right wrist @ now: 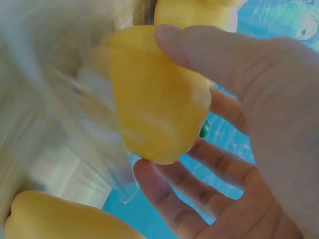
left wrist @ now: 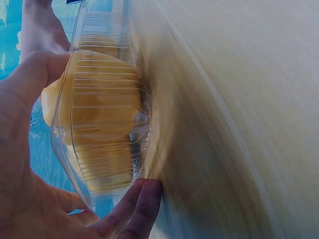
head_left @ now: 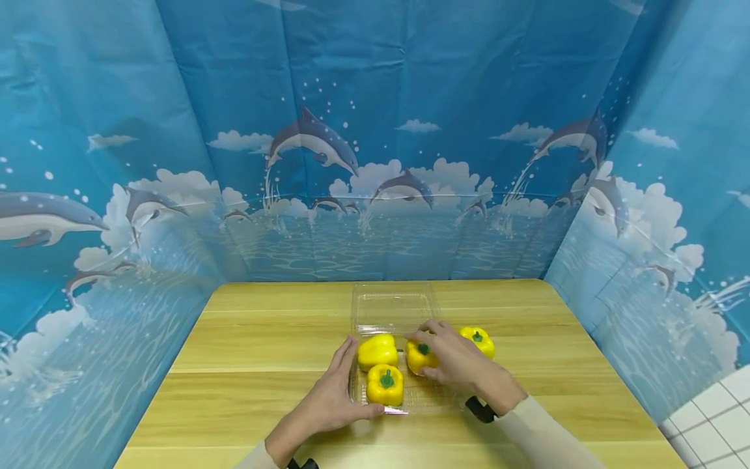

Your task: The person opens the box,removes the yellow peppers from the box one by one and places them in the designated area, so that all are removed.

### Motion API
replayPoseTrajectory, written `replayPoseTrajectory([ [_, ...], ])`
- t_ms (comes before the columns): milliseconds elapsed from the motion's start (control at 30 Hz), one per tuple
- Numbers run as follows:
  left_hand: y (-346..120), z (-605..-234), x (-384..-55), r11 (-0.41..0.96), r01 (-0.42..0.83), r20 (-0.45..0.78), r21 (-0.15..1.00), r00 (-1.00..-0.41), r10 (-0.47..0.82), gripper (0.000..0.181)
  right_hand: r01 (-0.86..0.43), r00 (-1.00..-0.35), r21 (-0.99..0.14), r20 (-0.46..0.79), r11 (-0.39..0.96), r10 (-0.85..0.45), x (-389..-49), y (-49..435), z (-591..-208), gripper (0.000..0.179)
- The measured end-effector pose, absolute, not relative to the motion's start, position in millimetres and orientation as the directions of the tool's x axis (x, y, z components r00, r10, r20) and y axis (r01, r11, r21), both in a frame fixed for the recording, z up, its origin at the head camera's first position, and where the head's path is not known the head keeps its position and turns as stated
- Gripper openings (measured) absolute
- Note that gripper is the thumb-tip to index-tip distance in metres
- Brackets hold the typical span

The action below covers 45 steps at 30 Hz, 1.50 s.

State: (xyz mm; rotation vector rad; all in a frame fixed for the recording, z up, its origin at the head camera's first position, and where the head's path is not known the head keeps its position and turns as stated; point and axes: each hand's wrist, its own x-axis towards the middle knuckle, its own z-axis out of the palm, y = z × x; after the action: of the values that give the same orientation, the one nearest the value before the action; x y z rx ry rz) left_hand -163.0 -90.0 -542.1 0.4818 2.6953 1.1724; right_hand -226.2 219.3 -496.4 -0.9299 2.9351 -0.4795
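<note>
A clear plastic clamshell box (head_left: 424,398) stands on the table, its lid (head_left: 394,309) folded back. Inside on the left are two yellow bell peppers, one lying on its side (head_left: 377,352) and one stem-up (head_left: 385,385). My left hand (head_left: 329,398) holds the box's near left corner, thumb at the front edge and fingers along the left side. With fingers and thumb around it, my right hand (head_left: 454,357) grips a third yellow bell pepper (right wrist: 157,99) at the box's right half; whether it touches the bottom is hidden. Another yellow bell pepper (head_left: 484,343) is outside, beyond my right hand.
The wooden table (head_left: 252,352) reaches back to a blue curtain (head_left: 375,241) printed with dolphins and clouds, which also hangs along both sides. White tiles (head_left: 711,417) show at the lower right.
</note>
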Motion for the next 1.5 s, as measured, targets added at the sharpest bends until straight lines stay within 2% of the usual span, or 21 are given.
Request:
replayPoseTrajectory([
  [100,-90.8,-542.2,-163.5,0.640,0.229,-0.019,0.733,-0.934,0.356,0.144,-0.567,-0.816,-0.304,0.084,0.765,-0.572,-227.2,218.8,-496.4,0.060],
  [300,-92.1,-542.8,-164.2,0.643,0.227,-0.029,0.732,-0.932,0.361,0.143,-0.595,-0.796,-0.322,0.105,0.736,-0.597,-227.8,218.7,-497.3,0.058],
  [833,-92.8,-543.4,-165.9,0.650,0.234,-0.016,0.723,-0.935,0.355,0.145,-0.611,-0.789,-0.323,0.180,0.723,-0.587,-224.0,219.5,-488.3,0.064],
  [1300,-92.5,-540.7,-166.8,0.640,0.236,-0.010,0.731,-0.934,0.356,0.145,-0.643,-0.763,-0.273,0.309,0.716,-0.568,-224.9,229.2,-477.0,0.069],
  [1500,-92.4,-542.1,-167.3,0.638,0.240,-0.004,0.732,-0.934,0.357,0.144,-0.620,-0.780,-0.302,0.341,0.725,-0.525,-224.4,231.4,-471.7,0.071],
])
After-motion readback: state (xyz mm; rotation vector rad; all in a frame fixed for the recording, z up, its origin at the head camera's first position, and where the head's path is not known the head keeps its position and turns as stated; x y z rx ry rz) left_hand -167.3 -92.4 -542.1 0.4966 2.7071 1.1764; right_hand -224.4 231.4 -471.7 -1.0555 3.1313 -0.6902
